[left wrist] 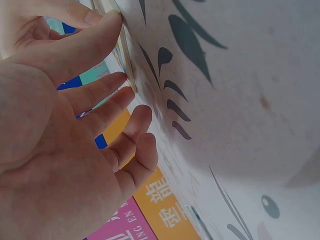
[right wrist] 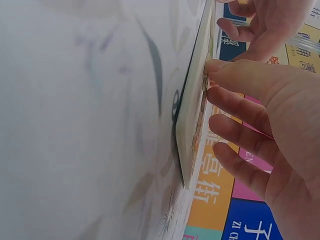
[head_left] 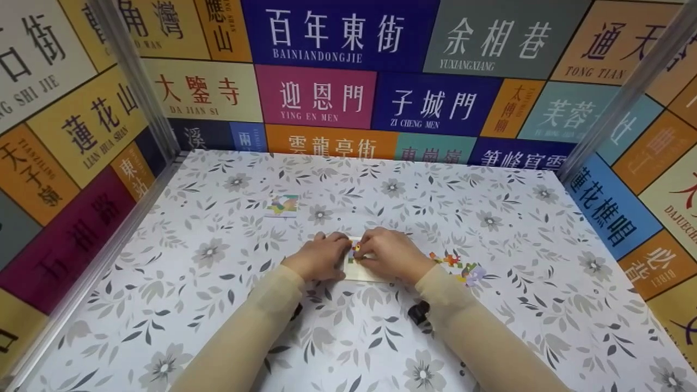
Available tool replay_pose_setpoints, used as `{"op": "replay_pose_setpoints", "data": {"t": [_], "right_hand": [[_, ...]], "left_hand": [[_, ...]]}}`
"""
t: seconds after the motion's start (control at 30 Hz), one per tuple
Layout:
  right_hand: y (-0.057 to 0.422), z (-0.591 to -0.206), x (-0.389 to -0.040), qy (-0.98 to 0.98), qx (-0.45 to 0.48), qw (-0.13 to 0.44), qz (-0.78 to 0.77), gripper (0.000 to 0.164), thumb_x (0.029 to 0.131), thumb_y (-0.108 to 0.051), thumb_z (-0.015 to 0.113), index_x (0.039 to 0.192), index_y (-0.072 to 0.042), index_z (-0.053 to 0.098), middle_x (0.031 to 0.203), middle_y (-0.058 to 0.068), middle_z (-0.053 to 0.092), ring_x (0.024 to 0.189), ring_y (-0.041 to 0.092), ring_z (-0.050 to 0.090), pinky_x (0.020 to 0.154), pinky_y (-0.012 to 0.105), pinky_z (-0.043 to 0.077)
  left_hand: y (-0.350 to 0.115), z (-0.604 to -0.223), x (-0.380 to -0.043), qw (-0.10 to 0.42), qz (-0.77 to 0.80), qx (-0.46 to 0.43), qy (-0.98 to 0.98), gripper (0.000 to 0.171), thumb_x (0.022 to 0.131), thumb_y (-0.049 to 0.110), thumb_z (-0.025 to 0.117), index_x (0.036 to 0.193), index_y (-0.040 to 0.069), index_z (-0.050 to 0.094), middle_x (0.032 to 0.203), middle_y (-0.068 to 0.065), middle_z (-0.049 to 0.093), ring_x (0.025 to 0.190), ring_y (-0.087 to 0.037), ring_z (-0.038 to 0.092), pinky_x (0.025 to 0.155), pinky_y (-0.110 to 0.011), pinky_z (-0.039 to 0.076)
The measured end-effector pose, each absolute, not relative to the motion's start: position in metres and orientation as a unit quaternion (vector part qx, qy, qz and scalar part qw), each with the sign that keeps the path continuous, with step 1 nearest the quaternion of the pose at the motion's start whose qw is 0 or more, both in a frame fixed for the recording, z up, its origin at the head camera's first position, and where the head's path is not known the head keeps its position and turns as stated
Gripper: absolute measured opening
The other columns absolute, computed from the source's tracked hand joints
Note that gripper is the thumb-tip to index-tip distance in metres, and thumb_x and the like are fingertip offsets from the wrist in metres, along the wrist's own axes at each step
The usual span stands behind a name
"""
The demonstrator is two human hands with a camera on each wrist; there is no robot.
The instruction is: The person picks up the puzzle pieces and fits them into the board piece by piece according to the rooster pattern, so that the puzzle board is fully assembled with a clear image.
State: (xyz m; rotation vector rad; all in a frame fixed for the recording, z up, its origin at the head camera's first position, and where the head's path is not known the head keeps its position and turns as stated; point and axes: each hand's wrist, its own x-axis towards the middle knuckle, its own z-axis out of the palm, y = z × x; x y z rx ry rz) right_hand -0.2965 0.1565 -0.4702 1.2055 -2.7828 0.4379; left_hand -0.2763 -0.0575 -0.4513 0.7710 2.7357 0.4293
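My left hand (head_left: 321, 257) is at the left end of the flat, pale wooden board (head_left: 362, 274). Its thumb and fingertips rest on the edge, and it is not clenched. I think this is to stop the board from sliding. The board lies flat on the white table with grey flowers and leaves (head_left: 348, 337), so there is something firm under it to push on.

My right hand (head_left: 393, 254) reaches over the board from the other side. Its thumb and pointing finger pinch 1 small, bright puzzle piece (head_left: 357, 248) over the left part of the board, close to my left hand. A pinch like that suits such a little thing. My 2 fingertips hide most of it, so I cannot tell if it is all the way down.

The loose red, orange, green and purple pieces (head_left: 474, 275) lie in a little group on the table, just right of my right hand. I guess they are there so that hand can get them easily. The square, colourful picture card (head_left: 282, 204) lies farther off, past my left hand. My arms do not cover it there, so it is easy to look at.
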Motion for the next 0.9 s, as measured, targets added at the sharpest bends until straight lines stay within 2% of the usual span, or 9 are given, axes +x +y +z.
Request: {"op": "replay_pose_setpoints", "data": {"t": [0.47,0.7,0.9], "right_hand": [[0.164,-0.466,-0.295,-0.912,0.363,-0.003,0.194,0.015,0.091,-0.015,0.076,0.103,-0.022,0.083,0.103,-0.006,0.072,0.095,0.014,0.066,0.086,0.036,0.056],[0.175,-0.462,-0.292,-0.920,0.330,-0.003,0.210,0.015,0.091,-0.015,0.076,0.103,-0.021,0.082,0.103,-0.008,0.071,0.095,0.014,0.064,0.085,0.036,0.054],[0.185,-0.461,-0.292,-0.918,0.331,0.004,0.216,0.013,0.092,-0.016,0.076,0.104,-0.017,0.083,0.103,-0.004,0.073,0.095,0.016,0.066,0.086,0.039,0.055]], "left_hand": [[-0.051,-0.453,-0.279,0.145,0.130,0.252,0.948,0.071,0.088,0.029,0.081,0.150,0.012,0.051,0.156,-0.007,0.048,0.130,-0.037,0.049,0.106,-0.053,0.047],[-0.051,-0.452,-0.280,0.151,0.128,0.244,0.949,0.073,0.089,0.030,0.081,0.152,0.013,0.049,0.158,-0.006,0.046,0.134,-0.037,0.047,0.111,-0.053,0.044],[-0.052,-0.451,-0.279,0.152,0.122,0.243,0.950,0.071,0.089,0.029,0.082,0.151,0.015,0.051,0.158,-0.005,0.045,0.133,-0.037,0.047,0.110,-0.054,0.044]]}}
